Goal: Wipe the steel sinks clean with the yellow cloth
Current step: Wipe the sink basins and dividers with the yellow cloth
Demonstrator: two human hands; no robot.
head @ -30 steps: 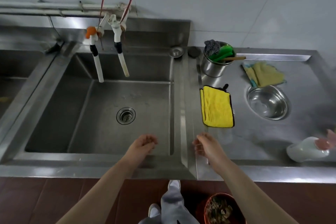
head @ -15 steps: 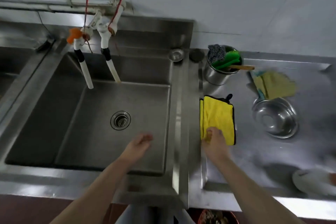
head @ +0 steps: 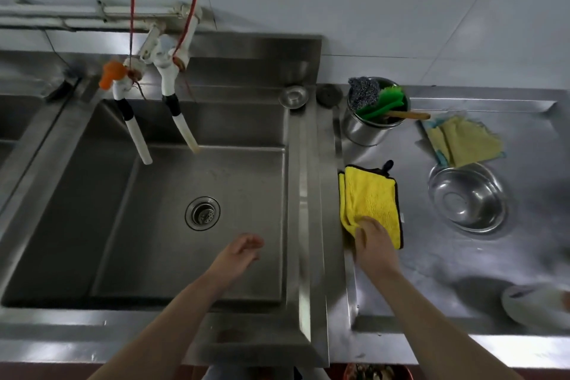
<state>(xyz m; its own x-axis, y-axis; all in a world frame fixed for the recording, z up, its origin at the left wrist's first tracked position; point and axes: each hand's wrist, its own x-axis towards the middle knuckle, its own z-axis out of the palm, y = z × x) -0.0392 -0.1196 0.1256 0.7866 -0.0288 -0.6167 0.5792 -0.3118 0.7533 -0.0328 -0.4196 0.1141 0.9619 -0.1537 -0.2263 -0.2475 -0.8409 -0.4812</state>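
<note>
- We count two steel sinks: one large basin point(head: 191, 210) filling the centre-left of the frame, with a round drain point(head: 202, 213) in its floor, and the edge of a second basin point(head: 15, 120) at the far left.
- Two white tap spouts point(head: 185, 129) hang over the back of the large basin, one with an orange handle point(head: 111, 72); two red cords point(head: 133, 3) drop from the top of the frame to them.
- One yellow cloth point(head: 370, 197), folded with a dark edge, lies on the steel worktop point(head: 447, 271) just right of the basin's rim, right of centre.
- Two hands are ours. The right hand point(head: 374, 248) lies on the near lower corner of the yellow cloth, fingers curled down into the fabric, which bunches beside them; its grip pinches that corner.
- The left hand point(head: 239, 254) hangs over the front of the large basin, fingers loosely curled, touching nothing, its grip empty.
- One steel bowl point(head: 468, 197) sits on the worktop right of the cloth, apart from it.
- One paler yellow rag point(head: 462, 140) lies above the bowl, at the right.
- One steel cup point(head: 367, 129) in the upper right of centre holds a grey scourer point(head: 362, 92) and a green brush point(head: 387, 102).
- One small steel dish point(head: 293, 96) rests on the ledge behind the basin.
- One white object point(head: 536, 305), blurred, lies at the lower right edge.
</note>
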